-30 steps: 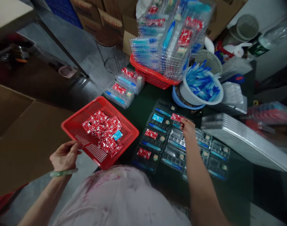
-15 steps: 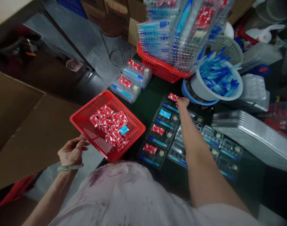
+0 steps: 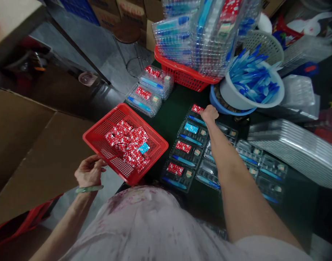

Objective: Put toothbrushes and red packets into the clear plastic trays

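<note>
My left hand [image 3: 90,170], with a pale green bangle at the wrist, grips the near-left rim of a red plastic basket [image 3: 100,149] with its fingers. Inside lie several small red packets [image 3: 133,143] with white marks and one blue packet [image 3: 144,148]. My right hand [image 3: 210,114] is stretched out to the far end of a column of clear plastic trays [image 3: 191,152]. Its closed fingers are at the right end of a red packet [image 3: 197,108] in the farthest tray; the fingertips are partly hidden. Nearer trays hold blue pens [image 3: 183,160], packets and small pale blocks.
Filled clear packs [image 3: 144,99] sit beyond the basket. A red crate [image 3: 187,74] of packs stands at the back. Right of it is a white bowl [image 3: 253,87] of blue pens. Stacked empty trays [image 3: 288,145] lie at the right. A stool [image 3: 127,32] stands on the floor.
The red packet at my right hand now lies lower, in the farthest tray, with my hand farther over its right end. My left hand stays at the basket rim. The view has shifted slightly.
</note>
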Tool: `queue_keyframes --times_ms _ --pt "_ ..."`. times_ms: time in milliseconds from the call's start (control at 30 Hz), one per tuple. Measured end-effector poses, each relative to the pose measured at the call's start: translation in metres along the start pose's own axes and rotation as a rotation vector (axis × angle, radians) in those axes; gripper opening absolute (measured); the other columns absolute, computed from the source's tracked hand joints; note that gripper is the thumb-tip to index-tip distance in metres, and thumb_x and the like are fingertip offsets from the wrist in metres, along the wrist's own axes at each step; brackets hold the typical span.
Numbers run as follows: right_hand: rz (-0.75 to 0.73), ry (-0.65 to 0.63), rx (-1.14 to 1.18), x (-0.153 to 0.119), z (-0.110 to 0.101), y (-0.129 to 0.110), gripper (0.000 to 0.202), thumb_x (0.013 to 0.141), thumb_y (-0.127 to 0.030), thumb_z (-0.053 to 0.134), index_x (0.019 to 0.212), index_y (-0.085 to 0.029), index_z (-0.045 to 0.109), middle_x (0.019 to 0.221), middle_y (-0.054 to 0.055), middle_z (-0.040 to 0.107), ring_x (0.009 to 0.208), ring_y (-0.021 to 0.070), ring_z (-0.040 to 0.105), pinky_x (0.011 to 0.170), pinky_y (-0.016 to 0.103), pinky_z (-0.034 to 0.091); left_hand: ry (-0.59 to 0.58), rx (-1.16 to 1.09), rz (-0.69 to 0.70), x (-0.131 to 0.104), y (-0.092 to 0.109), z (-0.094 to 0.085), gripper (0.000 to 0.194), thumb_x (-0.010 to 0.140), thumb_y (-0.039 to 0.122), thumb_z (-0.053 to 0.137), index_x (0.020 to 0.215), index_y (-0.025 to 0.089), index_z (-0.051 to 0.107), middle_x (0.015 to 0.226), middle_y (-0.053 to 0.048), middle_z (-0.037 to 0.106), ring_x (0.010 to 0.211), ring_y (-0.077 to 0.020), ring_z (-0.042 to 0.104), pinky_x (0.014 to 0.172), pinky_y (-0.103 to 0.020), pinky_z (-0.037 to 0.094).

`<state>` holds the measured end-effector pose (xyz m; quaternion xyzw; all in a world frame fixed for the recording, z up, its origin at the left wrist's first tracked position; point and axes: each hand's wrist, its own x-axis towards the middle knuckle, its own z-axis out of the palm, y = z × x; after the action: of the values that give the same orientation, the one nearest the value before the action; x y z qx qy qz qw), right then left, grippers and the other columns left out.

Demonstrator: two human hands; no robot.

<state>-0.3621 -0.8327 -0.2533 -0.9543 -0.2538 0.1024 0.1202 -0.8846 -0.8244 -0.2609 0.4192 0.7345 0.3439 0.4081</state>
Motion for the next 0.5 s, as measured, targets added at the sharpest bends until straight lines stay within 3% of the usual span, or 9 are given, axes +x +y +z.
queue_keyframes --times_ms 67,167,200,267,333,367,433,500 --pt "-0.066 0.041 0.002 -0.026 -0.009 -0.013 0.032 0.081 -0.030 0.060 0.103 -0.008 0.061 0.098 0.017 0.063 0.093 0.0278 0.060 0.084 0.042 0.046 0.022 0.017 -0.083 -0.002 -0.003 0.003 0.049 0.057 0.026 0.071 0.102 0.011 0.057 0.076 -0.001 0.057 0.054 -0.0111 0.056 0.038 -0.019 0.042" --pt "-0.410 0.022 0.138 -0.101 -0.013 -0.046 0.028 0.092 -0.028 0.042 0.110 -0.013 0.058 0.104 0.012 0.062 0.098 0.0215 0.059 0.088 0.035 0.044 0.032 0.117 -0.150 -0.010 -0.007 0.008 0.059 0.058 0.033 0.070 0.110 0.010 0.052 0.080 -0.002 0.053 0.054 -0.0117 0.053 0.039 -0.022 0.043" --pt "-0.570 -0.065 0.171 -0.133 -0.010 -0.059 0.029 0.094 -0.026 0.037 0.111 -0.015 0.058 0.107 0.010 0.062 0.101 0.0195 0.058 0.089 0.032 0.044 0.052 0.176 -0.097 -0.013 -0.008 0.010 0.060 0.059 0.035 0.069 0.111 0.011 0.052 0.084 -0.004 0.053 0.057 -0.0121 0.054 0.043 -0.024 0.045" --pt "-0.832 -0.371 0.082 -0.195 0.003 -0.086 0.029 0.092 -0.019 0.037 0.110 -0.018 0.059 0.109 0.010 0.063 0.095 0.0191 0.061 0.082 0.031 0.047 0.111 0.318 0.086 -0.018 -0.010 0.012 0.063 0.061 0.038 0.069 0.116 0.012 0.052 0.097 -0.008 0.052 0.069 -0.0152 0.056 0.056 -0.030 0.051" --pt "-0.887 -0.483 0.028 -0.242 0.024 -0.109 0.023 0.085 -0.013 0.047 0.100 -0.015 0.065 0.095 0.012 0.067 0.080 0.0209 0.065 0.070 0.031 0.049 0.157 0.446 0.323 -0.020 -0.010 0.013 0.062 0.064 0.040 0.068 0.117 0.012 0.052 0.108 -0.013 0.050 0.089 -0.0218 0.056 0.075 -0.037 0.051" --pt "-0.861 -0.505 -0.029 -0.257 0.036 -0.117 0.029 0.084 -0.008 0.045 0.106 -0.011 0.064 0.097 0.017 0.067 0.080 0.0225 0.066 0.068 0.031 0.049 0.162 0.492 0.434 -0.020 -0.009 0.014 0.059 0.066 0.040 0.066 0.117 0.012 0.053 0.112 -0.015 0.050 0.098 -0.0250 0.054 0.083 -0.040 0.048" --pt "-0.797 -0.531 -0.124 -0.272 0.057 -0.127 0.035 0.084 -0.005 0.044 0.114 -0.006 0.061 0.106 0.024 0.065 0.082 0.0253 0.067 0.064 0.032 0.050 0.119 0.563 0.621 -0.019 -0.005 0.017 0.048 0.072 0.039 0.060 0.112 0.011 0.056 0.113 -0.016 0.051 0.107 -0.0281 0.049 0.093 -0.043 0.042" --pt "-0.772 -0.542 -0.160 -0.274 0.071 -0.129 0.036 0.085 -0.004 0.043 0.117 -0.001 0.059 0.109 0.027 0.063 0.085 0.0267 0.067 0.065 0.033 0.050 -0.006 0.633 0.718 -0.017 -0.001 0.024 0.038 0.077 0.036 0.054 0.106 0.012 0.059 0.108 -0.015 0.056 0.106 -0.0279 0.050 0.095 -0.042 0.040"
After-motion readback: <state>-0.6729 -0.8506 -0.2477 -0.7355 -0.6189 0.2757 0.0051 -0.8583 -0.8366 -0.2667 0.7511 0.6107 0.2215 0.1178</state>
